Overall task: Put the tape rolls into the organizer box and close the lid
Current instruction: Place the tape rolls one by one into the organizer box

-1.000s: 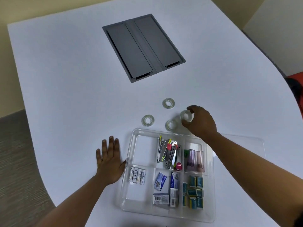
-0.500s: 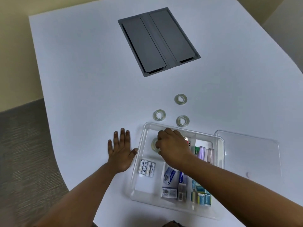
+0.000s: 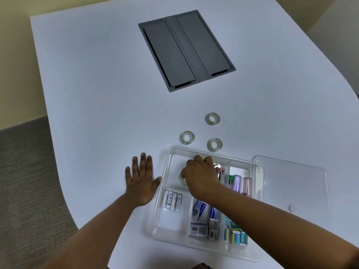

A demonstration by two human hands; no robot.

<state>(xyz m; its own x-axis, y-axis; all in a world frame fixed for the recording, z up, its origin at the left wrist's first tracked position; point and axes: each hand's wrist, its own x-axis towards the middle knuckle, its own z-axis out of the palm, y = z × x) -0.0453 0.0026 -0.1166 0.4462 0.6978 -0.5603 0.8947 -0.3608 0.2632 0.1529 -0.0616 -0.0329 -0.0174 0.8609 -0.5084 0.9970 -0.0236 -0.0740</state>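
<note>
Right hand [image 3: 202, 177] holds a roll [image 3: 181, 177] low in the box [image 3: 167, 167] far-left compartment; let go flat, clear of the batteries [image 3: 172, 200]. Left hand [image 3: 140, 181] flat, empty on table [image 3: 97, 94]. Three rolls [image 3: 212, 119] outside, lid [image 3: 295, 183] off.

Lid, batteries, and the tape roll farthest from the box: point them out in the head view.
lid [image 3: 303, 183]: head view, bare middle of the clear panel right of the box.
batteries [image 3: 172, 200]: head view, middle of the white row.
farthest tape roll [image 3: 208, 121]: head view, left side of its ring.
</note>
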